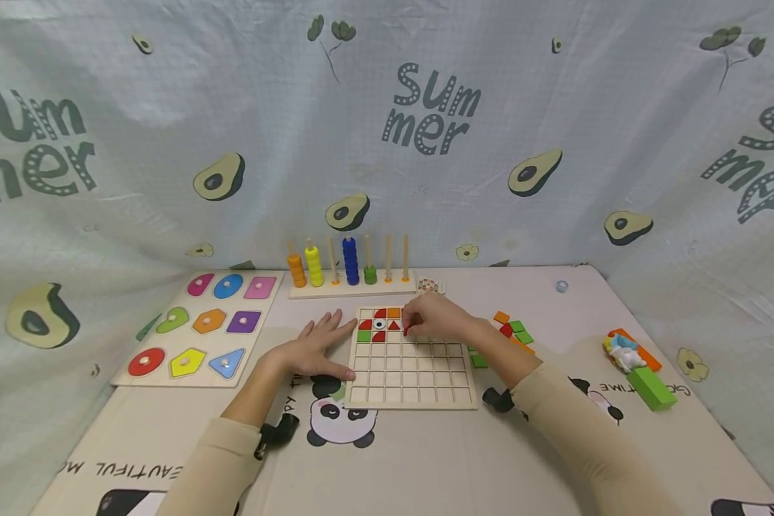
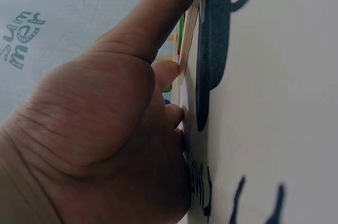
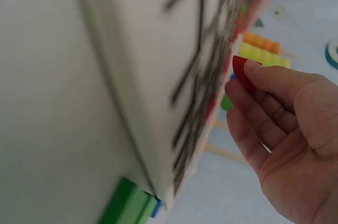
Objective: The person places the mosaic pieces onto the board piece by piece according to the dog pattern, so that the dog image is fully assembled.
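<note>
A wooden grid board lies in the middle of the table, with red, green and orange tiles and an eye tile in its top left squares. Over the upper part of this board, my right hand pinches a small red tile between thumb and fingers. The tile has a curved edge. My left hand lies with fingers spread at the board's left side, thumb and fingertips right at its edge. In the left wrist view, the thumb stretches along the board's rim.
A shape puzzle board lies at the left. Behind the grid stands a bead counter with coloured rings. Loose green, red and orange tiles lie right of the grid. Farther right are a green block and a small toy figure.
</note>
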Motion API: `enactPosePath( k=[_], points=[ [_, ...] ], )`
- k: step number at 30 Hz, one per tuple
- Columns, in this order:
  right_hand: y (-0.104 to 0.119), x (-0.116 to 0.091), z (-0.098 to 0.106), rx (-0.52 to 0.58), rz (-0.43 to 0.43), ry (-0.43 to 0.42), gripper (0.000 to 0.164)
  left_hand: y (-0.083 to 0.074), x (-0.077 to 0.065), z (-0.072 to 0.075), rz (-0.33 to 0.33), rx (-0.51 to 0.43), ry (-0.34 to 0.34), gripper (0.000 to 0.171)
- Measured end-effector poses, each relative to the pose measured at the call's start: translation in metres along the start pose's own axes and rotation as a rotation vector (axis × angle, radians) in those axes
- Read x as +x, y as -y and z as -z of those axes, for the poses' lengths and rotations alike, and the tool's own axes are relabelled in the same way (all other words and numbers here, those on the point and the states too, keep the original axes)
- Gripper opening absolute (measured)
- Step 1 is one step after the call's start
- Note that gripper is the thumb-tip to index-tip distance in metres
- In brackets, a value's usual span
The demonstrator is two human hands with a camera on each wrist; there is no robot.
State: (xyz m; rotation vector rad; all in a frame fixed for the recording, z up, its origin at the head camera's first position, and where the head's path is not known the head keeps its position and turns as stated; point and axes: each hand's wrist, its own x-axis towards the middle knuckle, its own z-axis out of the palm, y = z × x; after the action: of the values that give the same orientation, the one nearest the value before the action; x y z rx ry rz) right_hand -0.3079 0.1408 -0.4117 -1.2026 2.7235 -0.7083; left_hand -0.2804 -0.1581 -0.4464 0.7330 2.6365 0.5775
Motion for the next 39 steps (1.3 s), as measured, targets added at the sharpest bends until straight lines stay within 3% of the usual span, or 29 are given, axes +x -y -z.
enactPosePath(
  k=[5, 29, 39],
  points=[
    [-0.001, -0.003, -0.007, -0.018, 0.057, 0.004, 0.006, -0.001, 0.0, 0.0, 0.005, -0.002, 0.006, 0.107],
    [0.0, -0.002, -0.014, 0.039, -0.027, 0.01, 0.005, -0.002, -0.001, 0.0, 0.006, 0.009, -0.001, 0.107],
    [-0.012, -0.017, -0.001, 0.076, 0.007, 0.011, 0.017, -0.003, -0.001, 0.001, -0.002, 0.009, 0.001, 0.107]
  ],
)
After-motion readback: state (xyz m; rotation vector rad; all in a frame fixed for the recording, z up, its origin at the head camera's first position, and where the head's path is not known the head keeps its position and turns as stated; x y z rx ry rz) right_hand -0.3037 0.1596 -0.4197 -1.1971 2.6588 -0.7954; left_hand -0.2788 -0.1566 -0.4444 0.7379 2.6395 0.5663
